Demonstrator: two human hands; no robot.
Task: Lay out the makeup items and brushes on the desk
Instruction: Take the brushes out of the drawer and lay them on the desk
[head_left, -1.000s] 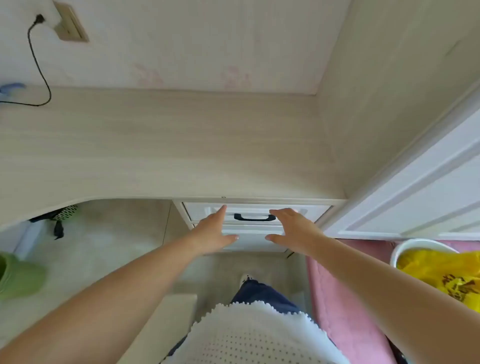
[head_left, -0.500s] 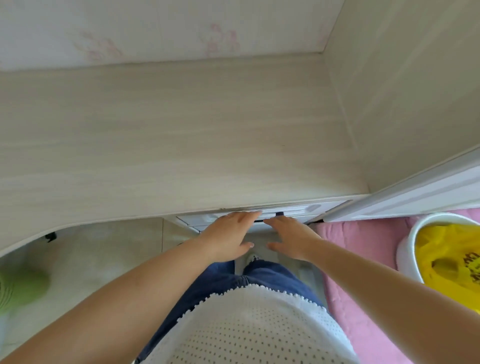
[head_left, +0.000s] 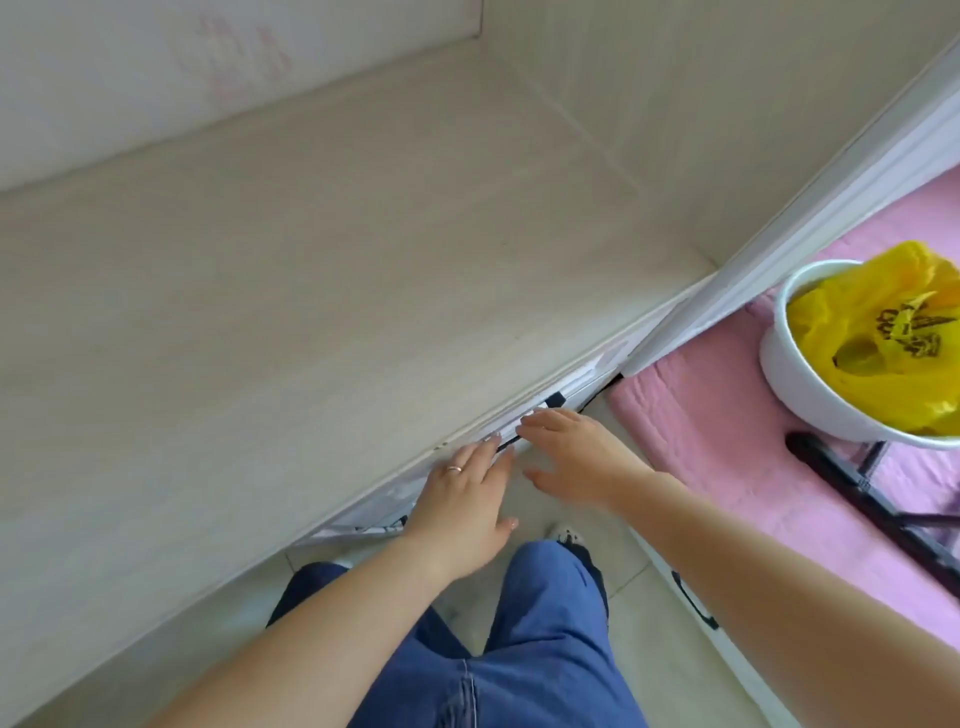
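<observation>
No makeup items or brushes show anywhere. Judging by where the hands are, they probably sit inside the white drawer front with a black handle (head_left: 540, 410) tucked under the front edge of the pale wood-grain counter (head_left: 322, 270).

Both hands reach for that drawer. The left hand (head_left: 462, 499), wearing one ring, lies flat with straight fingers, its tips at the drawer's top edge beside the handle. The right hand (head_left: 576, 452) is also spread and relaxed, fingertips touching the drawer front just beside the left. Neither grasps anything; the pose looks like feeling for a grip to pull the drawer out, so the task seems barely begun.

Count: two hands, one drawer, one handle only partly visible, zero makeup pieces in sight.

Further out, the person's blue denim trousers (head_left: 524, 639) stand close to the counter edge. To the right, one white round bin lined with a yellow plastic bag (head_left: 878, 338) rests on a pink quilted bed (head_left: 727, 441).
</observation>
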